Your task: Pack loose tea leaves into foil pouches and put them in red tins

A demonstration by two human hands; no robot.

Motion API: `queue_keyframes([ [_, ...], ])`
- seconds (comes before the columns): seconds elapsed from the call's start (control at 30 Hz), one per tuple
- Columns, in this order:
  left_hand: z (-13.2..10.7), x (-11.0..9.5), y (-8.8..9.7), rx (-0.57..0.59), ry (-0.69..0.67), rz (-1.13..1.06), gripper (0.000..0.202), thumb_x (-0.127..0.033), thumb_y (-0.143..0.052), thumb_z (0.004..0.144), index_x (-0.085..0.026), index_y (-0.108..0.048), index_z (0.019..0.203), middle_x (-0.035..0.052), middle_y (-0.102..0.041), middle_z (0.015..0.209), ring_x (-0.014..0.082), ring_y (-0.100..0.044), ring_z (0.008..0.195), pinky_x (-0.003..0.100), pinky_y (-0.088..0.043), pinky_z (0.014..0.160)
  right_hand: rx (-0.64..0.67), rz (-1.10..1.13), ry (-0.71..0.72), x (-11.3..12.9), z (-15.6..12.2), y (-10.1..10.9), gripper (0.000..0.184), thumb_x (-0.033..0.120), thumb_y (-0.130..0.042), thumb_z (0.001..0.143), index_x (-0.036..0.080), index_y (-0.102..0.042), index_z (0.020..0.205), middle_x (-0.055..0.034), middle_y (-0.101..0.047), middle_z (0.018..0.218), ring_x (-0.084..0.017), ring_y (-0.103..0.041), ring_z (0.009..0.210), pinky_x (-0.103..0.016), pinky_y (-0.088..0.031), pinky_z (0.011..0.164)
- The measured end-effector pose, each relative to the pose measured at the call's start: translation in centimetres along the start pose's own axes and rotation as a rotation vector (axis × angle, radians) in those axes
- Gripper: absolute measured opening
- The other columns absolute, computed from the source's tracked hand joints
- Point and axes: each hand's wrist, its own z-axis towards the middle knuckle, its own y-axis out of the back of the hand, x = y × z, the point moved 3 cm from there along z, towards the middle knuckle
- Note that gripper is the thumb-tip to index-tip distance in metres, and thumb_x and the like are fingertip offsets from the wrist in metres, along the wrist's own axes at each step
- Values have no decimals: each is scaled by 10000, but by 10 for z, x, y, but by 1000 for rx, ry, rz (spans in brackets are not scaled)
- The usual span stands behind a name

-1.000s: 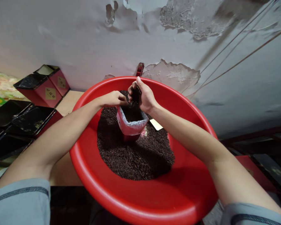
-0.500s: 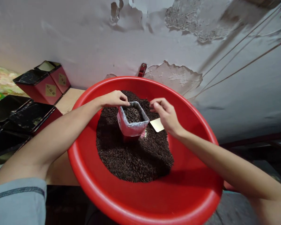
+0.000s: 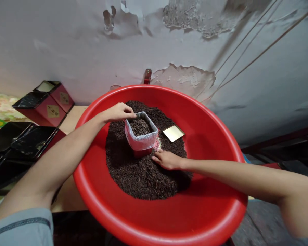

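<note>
A square red tin [image 3: 141,152] lined with a clear plastic bag [image 3: 143,140] stands in the large red basin [image 3: 215,205], on a heap of dark loose tea leaves [image 3: 146,184]. Tea also fills the lined tin. My left hand [image 3: 119,112] is closed on the bag's edge at the tin's rear left rim, fingertips pinched. To the right of the tin, my right hand [image 3: 167,160] reaches down with bent fingers into the tea; its fingertips are partly hidden. A flat gold-coloured rectangular lid [image 3: 173,133] lies on the tea behind my right hand.
Several red and black tins [image 3: 45,110] stand open on a wooden surface [image 3: 77,114] at the left. A peeling wall [image 3: 79,51] rises close behind the basin. Cords [image 3: 259,56] run slanting along the wall at the right.
My right hand has moved down and nearer from beside the tin's rim into the tea, uncovering more of the gold-coloured lid. My left hand stays at the rim. The view has shifted slightly.
</note>
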Motion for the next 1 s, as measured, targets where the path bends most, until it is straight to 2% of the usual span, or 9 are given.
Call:
queue_keyframes([
  [0.2, 2, 1, 0, -8, -22, -3, 412, -532, -630, 817, -145, -770, 820, 11, -627, 673, 129, -517, 656, 258, -370, 629, -55, 88, -26, -5, 6, -5, 488, 452, -304, 1071, 114, -641, 1173, -225, -669, 1303, -320, -667, 1175, -371, -464, 990],
  [0.33, 3, 2, -1, -7, -24, 10, 417, -535, -627, 812, -145, -774, 819, 11, -622, 668, 128, -507, 653, 261, -371, 633, -39, 109, -70, -7, 10, -14, 409, 404, -357, 1059, 151, -671, 989, -176, -746, 1117, -296, -708, 1006, -348, -469, 844],
  [0.43, 3, 1, -1, -4, -9, 19, 419, -535, -618, 813, -148, -776, 831, 13, -622, 671, 134, -521, 657, 264, -376, 634, -80, 258, -105, -8, 13, -6, 378, 360, -436, 1032, 170, -610, 755, -97, -724, 838, -207, -656, 773, -292, -418, 691],
  [0.53, 3, 2, -2, -1, 19, 21, 414, -532, -615, 811, -151, -775, 839, 25, -647, 693, 145, -559, 677, 267, -389, 645, -160, 633, -208, -11, 12, 16, 397, 408, -506, 995, 186, -535, 668, -3, -551, 574, -122, -475, 523, -256, -320, 526],
  [0.6, 3, 2, -3, -4, 24, 16, 401, -522, -619, 809, -154, -776, 840, 35, -678, 728, 152, -585, 702, 267, -400, 662, -215, 943, -247, -12, 7, 38, 399, 491, -550, 955, 200, -520, 684, 31, -477, 512, -107, -392, 435, -253, -275, 452],
  [0.67, 3, 2, -3, -5, 22, 5, 377, -503, -625, 808, -159, -777, 843, 40, -704, 761, 154, -604, 727, 263, -407, 676, -312, 1224, -217, -13, -2, 68, 385, 528, -588, 917, 214, -501, 711, 37, -482, 522, -108, -400, 414, -250, -287, 422],
  [0.77, 4, 1, -4, 4, 24, -4, 341, -467, -636, 804, -160, -779, 845, 42, -720, 787, 155, -617, 753, 258, -409, 689, -469, 1561, -33, -7, -16, 117, 336, 464, -609, 905, 229, -439, 735, 45, -489, 576, -100, -432, 450, -237, -340, 446],
  [0.83, 4, 1, -4, 5, 32, -2, 340, -462, -637, 806, -155, -780, 842, 43, -717, 781, 152, -612, 746, 261, -407, 691, -506, 1693, 110, 4, -19, 142, 325, 437, -588, 919, 235, -404, 742, 56, -465, 583, -94, -414, 459, -232, -343, 456],
  [1.0, 4, 3, -4, 2, 26, -16, 379, -495, -632, 801, -151, -784, 849, 37, -698, 749, 149, -587, 716, 268, -401, 679, -542, 1751, 365, 45, -4, 171, 350, 484, -585, 935, 243, -398, 762, 65, -458, 594, -97, -399, 482, -239, -342, 476],
])
